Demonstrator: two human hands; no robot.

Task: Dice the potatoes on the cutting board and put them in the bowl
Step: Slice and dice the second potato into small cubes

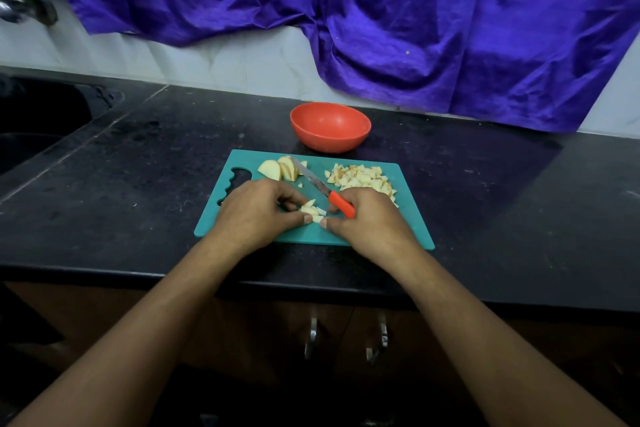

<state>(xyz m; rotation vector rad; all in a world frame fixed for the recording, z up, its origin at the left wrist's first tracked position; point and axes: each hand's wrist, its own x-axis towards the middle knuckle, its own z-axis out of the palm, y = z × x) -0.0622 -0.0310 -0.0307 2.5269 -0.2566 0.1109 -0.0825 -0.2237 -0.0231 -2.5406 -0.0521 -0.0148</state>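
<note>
Potato pieces (311, 211), a small cluster of pale strips, lie near the middle of the cutting board (249, 158), a little toward its near edge, held between both hands. The left grip (256, 210) curls over them from the left, thumb and fingertips pinching the cluster to bunch it together. The right grip (367, 218) is wrapped round the red handle of the knife (322, 189), whose blade points toward the board's far left corner and sits beyond the cluster, not over it. The right thumb reaches across to touch the pieces from the other side.

Larger uncut wedges (278, 169) sit by the far left corner of the board, and a diced pile (360, 177) fills its far right part. The red bowl (330, 140) stands on the black tabletop (156, 166) just beyond the board's far edge, and no potato shows in it.

The step in hand looks like squaring up strips for crosswise cuts. To do it well, the strips should lie side by side with their ends level, so each stroke yields cubes like those in the pile. The left fingertips are best tucked back behind the knuckles before the blade swings round over the strips. Short, even strokes with the tip kept on the board should suit so small a bundle. Loose pieces may roll, so the left hand needs a firm hold throughout.
</note>
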